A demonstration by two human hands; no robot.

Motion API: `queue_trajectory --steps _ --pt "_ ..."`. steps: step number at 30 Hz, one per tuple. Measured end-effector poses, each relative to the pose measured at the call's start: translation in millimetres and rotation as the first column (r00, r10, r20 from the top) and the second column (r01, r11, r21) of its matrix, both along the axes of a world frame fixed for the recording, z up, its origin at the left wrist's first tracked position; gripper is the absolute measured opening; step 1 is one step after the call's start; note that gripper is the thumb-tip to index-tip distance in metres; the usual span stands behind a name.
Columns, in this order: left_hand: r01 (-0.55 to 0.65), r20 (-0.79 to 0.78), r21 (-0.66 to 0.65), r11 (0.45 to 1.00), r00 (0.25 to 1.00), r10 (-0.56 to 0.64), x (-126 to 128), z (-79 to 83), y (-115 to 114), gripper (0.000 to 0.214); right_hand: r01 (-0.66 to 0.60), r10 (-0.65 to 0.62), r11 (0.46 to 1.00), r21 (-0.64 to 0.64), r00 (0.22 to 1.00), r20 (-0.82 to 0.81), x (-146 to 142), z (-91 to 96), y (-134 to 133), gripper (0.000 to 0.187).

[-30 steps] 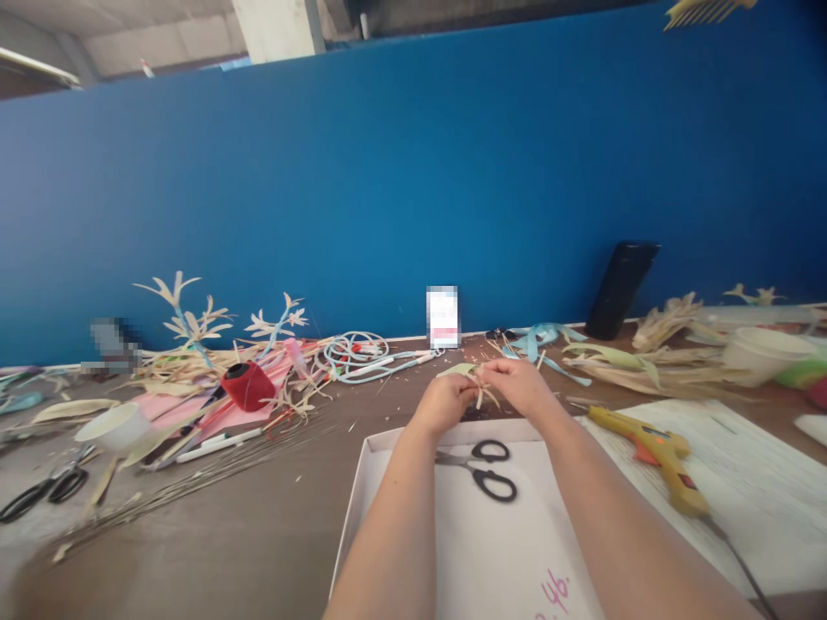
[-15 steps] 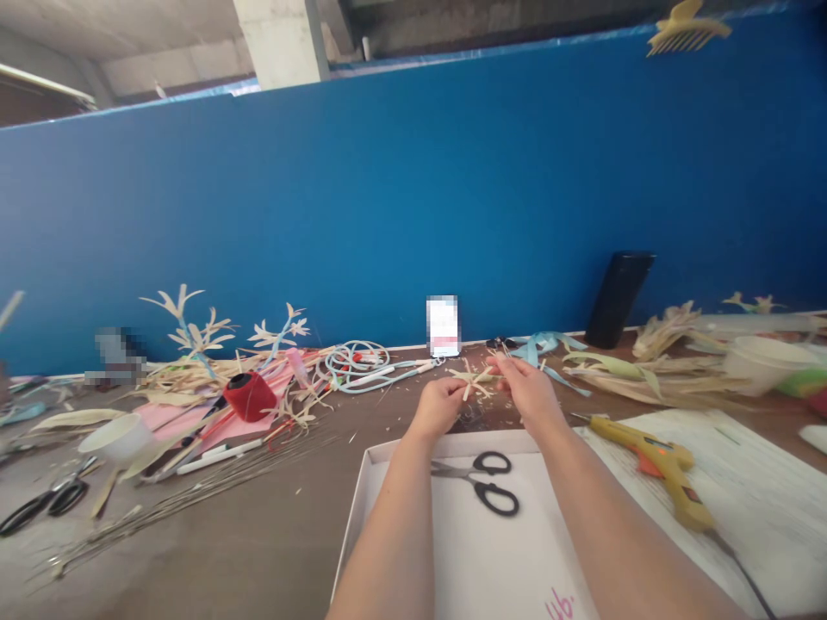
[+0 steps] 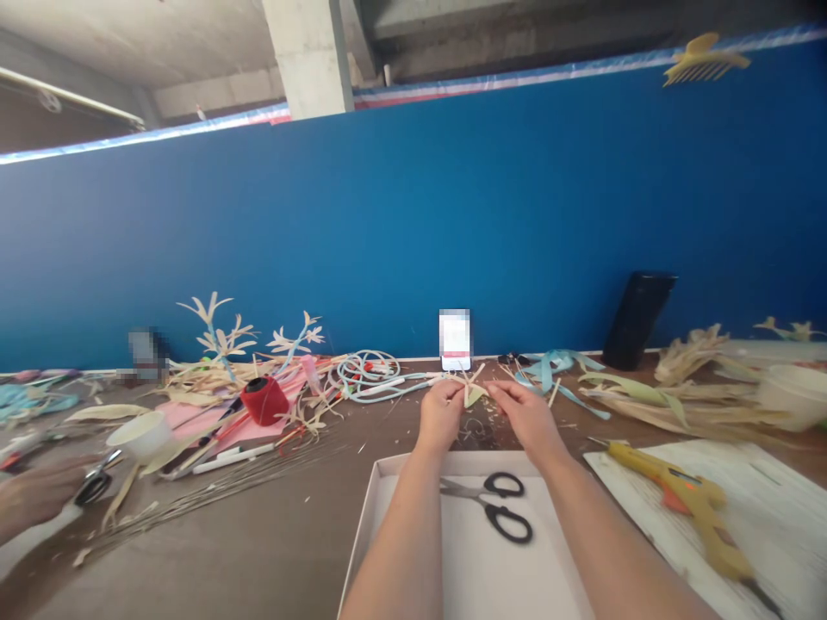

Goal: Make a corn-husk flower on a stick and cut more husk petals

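Between my hands is a small pale flower of husk-like strips [image 3: 475, 394], its petals spread. My left hand [image 3: 441, 419] pinches it from the left, with the thumb and fingers pressed together. On the other side, the fingertips of my right hand [image 3: 526, 419] close on one of its petals. Both forearms reach over a white box lid [image 3: 413, 463]. Black-handled scissors [image 3: 507, 521] lie slightly open in the lid, between my arms. Husk scraps [image 3: 494, 422] are scattered on the table beneath the flower.
A yellow glue gun [image 3: 694, 508] rests on papers to the right. A phone [image 3: 456, 340] stands against the blue partition [image 3: 401, 215]. To the left are red thread [image 3: 264, 400], thin wires [image 3: 213, 495] and finished flowers [image 3: 223, 331]. Another person's hand [image 3: 39, 495] is by other scissors [image 3: 96, 486].
My view has shifted, so things sit lower and further right. My right hand has come down level with my left at the flower. Another person's hand has entered at the left, by the scissors.
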State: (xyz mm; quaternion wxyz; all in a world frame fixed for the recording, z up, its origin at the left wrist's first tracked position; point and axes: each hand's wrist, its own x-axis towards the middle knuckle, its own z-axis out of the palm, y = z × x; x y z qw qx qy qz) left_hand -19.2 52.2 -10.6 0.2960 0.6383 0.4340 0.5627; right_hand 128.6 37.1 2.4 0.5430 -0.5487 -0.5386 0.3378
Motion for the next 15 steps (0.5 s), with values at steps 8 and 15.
queue_trajectory --steps 8,15 --pt "0.040 -0.140 0.108 0.993 0.990 -0.024 3.4 5.2 -7.0 0.020 -0.046 0.045 0.999 -0.004 0.992 -0.119 -11.3 14.6 -10.5 0.045" --pt "0.074 -0.200 0.035 0.997 0.978 -0.065 6.8 1.3 -7.4 0.023 -0.060 0.060 0.998 -0.001 0.998 -0.033 -5.3 10.5 -7.4 0.041"
